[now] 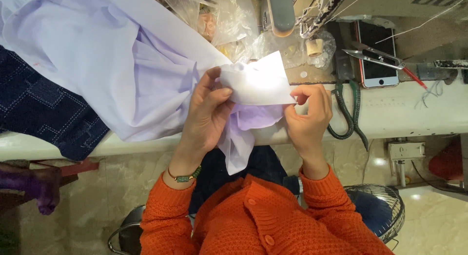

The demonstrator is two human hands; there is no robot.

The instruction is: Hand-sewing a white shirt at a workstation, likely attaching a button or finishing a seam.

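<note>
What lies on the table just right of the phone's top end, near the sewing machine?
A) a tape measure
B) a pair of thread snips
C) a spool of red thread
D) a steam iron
B: small metal thread snips rest across the phone beside the sewing machine.

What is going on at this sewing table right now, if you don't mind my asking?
A person in an orange knitted cardigan sits at a sewing table and holds a small white fabric piece with both hands. The left hand grips its left edge, the right hand pinches its lower right corner. Pale lilac cloth spreads across the table on the left. Thread snips lie on a phone, beside green-handled scissors.
</note>
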